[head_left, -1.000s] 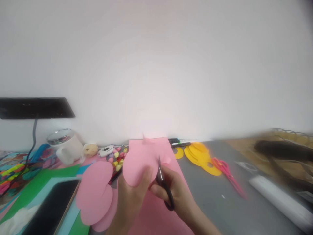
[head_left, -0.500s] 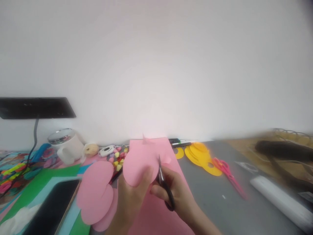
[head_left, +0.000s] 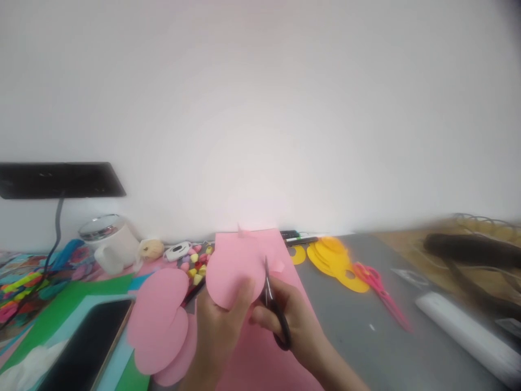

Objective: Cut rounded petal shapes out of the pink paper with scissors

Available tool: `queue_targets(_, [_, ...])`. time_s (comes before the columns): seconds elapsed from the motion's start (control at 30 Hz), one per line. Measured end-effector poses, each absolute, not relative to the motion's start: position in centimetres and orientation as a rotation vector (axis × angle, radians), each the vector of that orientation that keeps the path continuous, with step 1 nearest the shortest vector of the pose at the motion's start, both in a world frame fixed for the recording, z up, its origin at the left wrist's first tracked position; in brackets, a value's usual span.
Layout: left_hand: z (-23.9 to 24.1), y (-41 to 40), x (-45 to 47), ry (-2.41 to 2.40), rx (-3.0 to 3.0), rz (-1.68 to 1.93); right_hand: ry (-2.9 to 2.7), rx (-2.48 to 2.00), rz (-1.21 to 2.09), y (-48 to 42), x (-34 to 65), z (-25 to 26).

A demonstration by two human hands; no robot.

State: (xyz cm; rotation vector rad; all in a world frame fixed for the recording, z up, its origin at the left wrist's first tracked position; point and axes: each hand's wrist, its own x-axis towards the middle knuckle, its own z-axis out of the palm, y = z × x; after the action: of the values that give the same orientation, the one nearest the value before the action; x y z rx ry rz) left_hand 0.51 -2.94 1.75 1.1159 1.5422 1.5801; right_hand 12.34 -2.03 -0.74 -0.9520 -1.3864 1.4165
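A rounded pink paper shape (head_left: 232, 271) is pinched in my left hand (head_left: 222, 326), thumb on top and the other fingers hidden beneath. My right hand (head_left: 295, 320) holds black-handled scissors (head_left: 277, 315), blades pointing up and away along the right edge of that paper. Whether the blades touch the paper, I cannot tell. Under both hands lies a large pink sheet (head_left: 260, 358), with small pink scraps (head_left: 277, 266) on it. To the left rest several cut pink paper shapes (head_left: 158, 309), overlapping one another.
Yellow paper cutouts (head_left: 329, 258), pink scissors (head_left: 382, 296) and a white roll-like object (head_left: 468, 331) lie on the right. On the left are a phone (head_left: 89, 347), a white mug (head_left: 116, 247), coloured beads (head_left: 197, 260) and green paper (head_left: 65, 309). Pens (head_left: 301, 239) lie near the wall.
Very little differs. The paper in my left hand has shifted slightly to the right, and the scissors stay beside its edge.
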Motion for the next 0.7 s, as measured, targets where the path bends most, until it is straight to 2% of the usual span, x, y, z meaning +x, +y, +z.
queue_targets(0.7, [2.04, -3.24, 0.50, 1.508, 1.126, 1.485, -1.363, -0.857, 1.441, -2.15, 12.22, -0.48])
